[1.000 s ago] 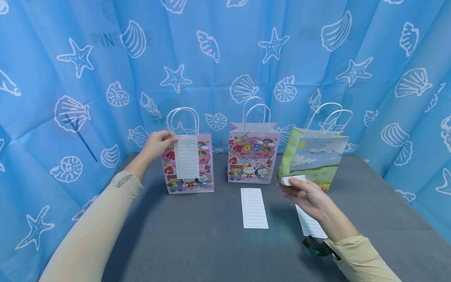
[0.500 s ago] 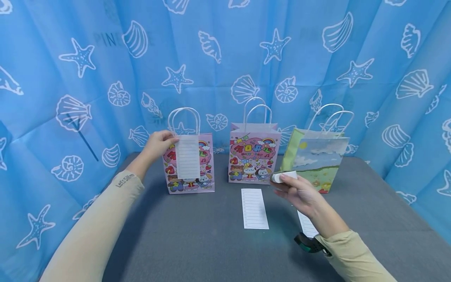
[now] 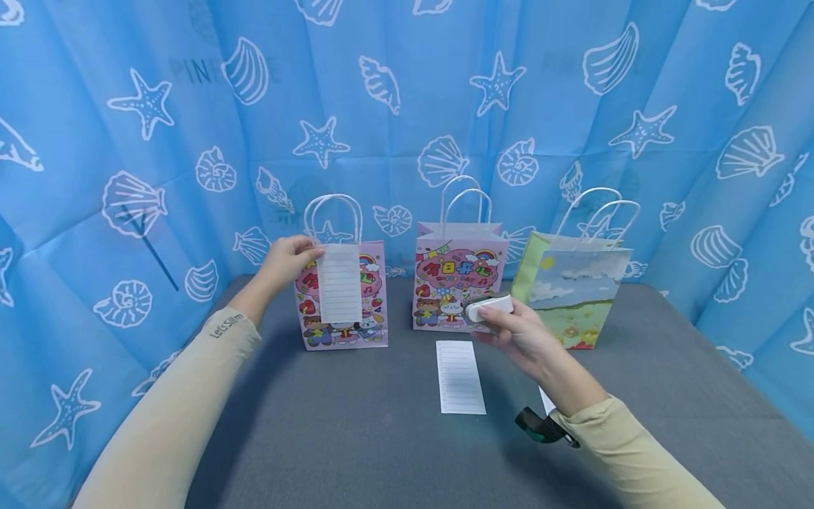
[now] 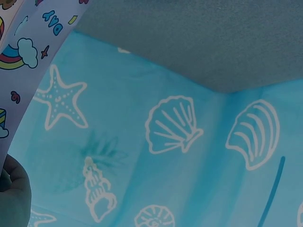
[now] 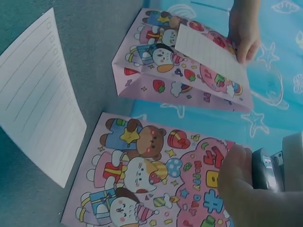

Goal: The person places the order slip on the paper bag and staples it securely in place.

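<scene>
Worked on the bench (image 3: 356,431), with green bag (image 3: 575,293) parked just right of middle pink bag (image 3: 458,272). Needed left pink bag (image 3: 372,304), upright to the left of middle pink bag, steadied without crushing its paper wall. Called for laying held sheet (image 3: 340,286) flat and square on that front, and for moving white device (image 3: 496,307) slowly and level, without bumping middle pink bag or crowding left grip (image 3: 286,260).

Had left grip left of middle pink bag, pinching held sheet by top left corner; could not tell about left pink bag's rim in same pinch. Had right grip (image 3: 524,338) before middle pink bag's lower right, clasping white device. Saw held sheet hanging below and right of left grip, left of middle pink bag; could not tell contact at lower edge. Saw loose sheet (image 3: 461,378) flat in front of middle pink bag. Read white device as a stapler, unconfirmed; found at right grip's fingertips, well apart from held sheet.
</scene>
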A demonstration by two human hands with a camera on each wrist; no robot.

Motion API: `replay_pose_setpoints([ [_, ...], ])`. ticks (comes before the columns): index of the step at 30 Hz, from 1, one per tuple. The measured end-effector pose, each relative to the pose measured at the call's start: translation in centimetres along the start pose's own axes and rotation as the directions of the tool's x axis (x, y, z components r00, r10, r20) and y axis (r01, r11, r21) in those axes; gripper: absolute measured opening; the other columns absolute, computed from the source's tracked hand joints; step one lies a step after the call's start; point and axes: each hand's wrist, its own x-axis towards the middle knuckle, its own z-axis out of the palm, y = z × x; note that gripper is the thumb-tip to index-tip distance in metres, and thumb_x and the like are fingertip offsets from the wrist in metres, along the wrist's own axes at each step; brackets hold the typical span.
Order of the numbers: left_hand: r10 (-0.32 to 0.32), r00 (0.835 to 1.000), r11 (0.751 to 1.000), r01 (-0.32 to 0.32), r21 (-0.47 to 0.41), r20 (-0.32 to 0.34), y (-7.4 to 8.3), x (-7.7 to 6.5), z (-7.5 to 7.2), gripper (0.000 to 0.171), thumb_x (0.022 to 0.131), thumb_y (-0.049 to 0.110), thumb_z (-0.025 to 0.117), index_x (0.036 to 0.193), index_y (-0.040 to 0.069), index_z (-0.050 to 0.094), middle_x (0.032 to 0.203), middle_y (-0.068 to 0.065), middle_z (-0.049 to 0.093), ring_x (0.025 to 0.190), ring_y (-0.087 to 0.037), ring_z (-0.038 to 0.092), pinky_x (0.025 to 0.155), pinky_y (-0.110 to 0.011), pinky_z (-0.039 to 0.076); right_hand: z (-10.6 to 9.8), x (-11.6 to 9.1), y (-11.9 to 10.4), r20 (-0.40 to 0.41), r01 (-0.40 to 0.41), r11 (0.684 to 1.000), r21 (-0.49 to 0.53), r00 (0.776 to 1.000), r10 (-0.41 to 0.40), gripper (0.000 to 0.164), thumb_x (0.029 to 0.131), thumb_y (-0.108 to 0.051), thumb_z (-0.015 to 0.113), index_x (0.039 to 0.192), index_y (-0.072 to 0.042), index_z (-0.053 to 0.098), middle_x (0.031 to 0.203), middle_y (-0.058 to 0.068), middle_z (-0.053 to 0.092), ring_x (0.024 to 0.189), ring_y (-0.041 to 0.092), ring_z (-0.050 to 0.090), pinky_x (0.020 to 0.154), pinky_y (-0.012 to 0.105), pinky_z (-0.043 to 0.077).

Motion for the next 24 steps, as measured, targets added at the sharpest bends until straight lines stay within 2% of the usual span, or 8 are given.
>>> replay_pose_setpoints([
  [6,-0.001,1.000,1.000,0.001,-0.005,-0.005,0.0,0.1,0.1,0.026,0.101,0.022,0.055,0.104,-0.002,0.064,0.097,-0.019,0.065,0.083,-0.026,0.059,0.070,-0.033,0.046,0.8,0.5,0.0,-0.013,0.007,0.999,-0.045,1.000,-0.007,0.049,0.097,-0.008,0.058,0.140,-0.002,0.035,0.117,0.002,0.056,0.106,0.015,0.056,0.095,0.041,0.043],
  [12,-0.004,1.000,1.000,0.004,-0.009,-0.009,0.0,0.2,0.1,0.027,0.101,0.023,0.055,0.103,-0.002,0.064,0.096,-0.018,0.065,0.082,-0.025,0.058,0.069,-0.033,0.046,1.6,1.1,0.0,-0.014,0.026,0.992,-0.120,1.000,-0.028,0.060,0.097,-0.005,0.056,0.146,0.003,0.024,0.129,0.013,0.049,0.115,0.023,0.051,0.101,0.048,0.041],
  [19,0.003,1.000,1.000,-0.003,-0.006,-0.008,0.2,0.2,0.0,0.028,0.101,0.024,0.055,0.106,-0.003,0.064,0.098,-0.019,0.065,0.082,-0.026,0.059,0.069,-0.032,0.046,2.6,1.5,-0.6,0.001,0.065,0.977,-0.203,0.998,-0.066,0.059,0.096,-0.003,0.056,0.145,0.004,0.025,0.134,0.021,0.044,0.113,0.027,0.052,0.091,0.035,0.049],
  [24,-0.001,1.000,1.000,0.001,-0.006,-0.006,0.1,0.1,0.1,0.029,0.101,0.024,0.055,0.105,-0.003,0.064,0.098,-0.019,0.065,0.082,-0.025,0.059,0.069,-0.032,0.046,3.3,1.8,-1.0,0.025,0.089,0.962,-0.258,0.996,-0.085,0.058,0.095,-0.004,0.059,0.144,0.005,0.030,0.134,0.023,0.046,0.114,0.029,0.052,0.091,0.036,0.049],
])
